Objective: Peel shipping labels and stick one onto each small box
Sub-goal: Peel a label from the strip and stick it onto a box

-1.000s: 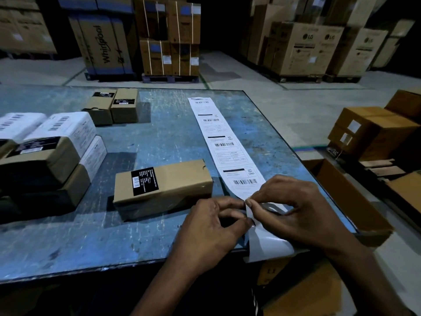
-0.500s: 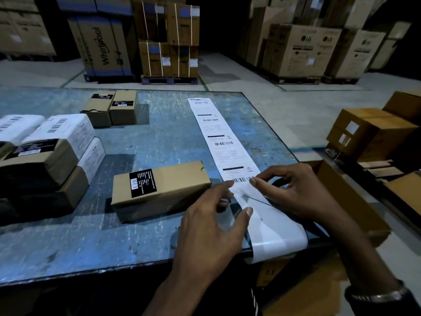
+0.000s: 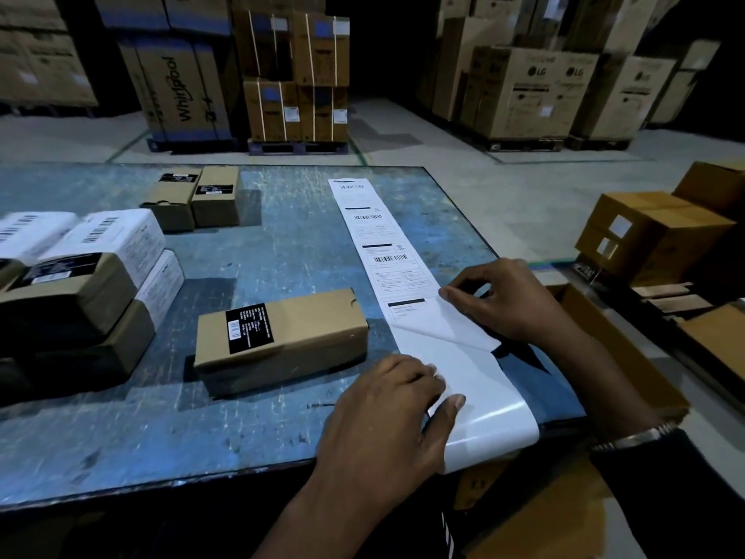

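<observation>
Warehouse interior, dimly lit, with a pale concrete floor (image 3: pixel 524 195) carrying painted lane lines. Large appliance cartons stand on pallets along the far side: a Whirlpool carton (image 3: pixel 181 90) at left, strapped cartons (image 3: pixel 296 74) at centre, and LG cartons (image 3: pixel 536 90) at right. In the foreground lies a worn blue worktable (image 3: pixel 282 252), its paint scratched and scuffed. To its right sit stacked brown cartons (image 3: pixel 653 236) and an open carton (image 3: pixel 617 349) below the table edge. On the table's left stands a stack of small boxes (image 3: pixel 80 276), several already bearing white labels; two more small boxes (image 3: pixel 193 199) stand side by side near the far edge. One unlabelled small box (image 3: pixel 282 336), brown with a black product sticker, lies near the front centre. A long label strip (image 3: pixel 379 244) runs from the far edge to the near edge, where its bare backing curls over. The left hand (image 3: pixel 387 413) rests flat, fingers nearly straight, pressing the backing near the table edge. The right hand (image 3: pixel 508 300) pinches the lifted corner of a shipping label (image 3: pixel 427 320), partly peeled and folded back; its print is too small to read. A bracelet, possibly metal, shows on the right wrist (image 3: pixel 633 437).
</observation>
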A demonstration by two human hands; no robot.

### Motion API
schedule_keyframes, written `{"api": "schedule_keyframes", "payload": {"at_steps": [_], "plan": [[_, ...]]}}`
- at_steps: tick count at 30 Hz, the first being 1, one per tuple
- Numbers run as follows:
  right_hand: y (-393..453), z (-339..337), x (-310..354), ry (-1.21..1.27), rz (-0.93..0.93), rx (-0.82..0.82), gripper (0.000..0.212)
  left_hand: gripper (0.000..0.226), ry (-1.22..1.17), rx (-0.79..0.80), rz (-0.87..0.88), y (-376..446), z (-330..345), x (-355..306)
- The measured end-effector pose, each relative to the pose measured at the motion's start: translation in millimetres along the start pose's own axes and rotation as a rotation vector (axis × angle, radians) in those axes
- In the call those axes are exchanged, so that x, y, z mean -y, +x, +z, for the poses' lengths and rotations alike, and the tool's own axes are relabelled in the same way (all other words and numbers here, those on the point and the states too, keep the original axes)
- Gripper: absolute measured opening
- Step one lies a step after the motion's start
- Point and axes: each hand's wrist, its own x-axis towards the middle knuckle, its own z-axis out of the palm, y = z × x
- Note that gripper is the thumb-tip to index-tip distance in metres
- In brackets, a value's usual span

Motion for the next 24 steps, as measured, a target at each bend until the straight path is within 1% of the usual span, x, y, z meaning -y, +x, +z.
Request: {"api": "schedule_keyframes", "payload": {"at_steps": [3,6,9,11,14,17,20,22,24], "plan": [[9,8,-4,0.004,0.02,-0.026,0.017,0.037,0.012,-0.023,-0.041,11,-1,-1],[12,13,-3,0.094,0.069,0.006,0.016,0.03,0.084,-0.015,-0.07,30,-6,-4],[11,13,-2,0.149,0.091,0.019,0.014,0.027,0.162,-0.029,-0.04,46,-3,-7],[11,12,-3,0.151,0.097,0.029,0.013,0.028,0.208,-0.005,-0.014,49,3,-6],[12,10,-6,0.155,0.098,0.046,0.012,0.027,0.211,-0.008,-0.011,46,8,-3],[19,7,-8,0.106,0.062,0.063,0.012,0.019,0.292,0.005,0.004,44,11,-2],[29,5,-11,0.047,0.022,0.068,0.013,0.018,0.32,-0.015,0.01,44,16,0],[33,6,-16,0.015,0.022,0.043,0.014,0.019,0.315,-0.018,0.015,43,15,-1],[35,10,-24,-0.017,0.053,-0.022,0.016,0.024,0.288,-0.034,0.029,43,16,-1]]}}
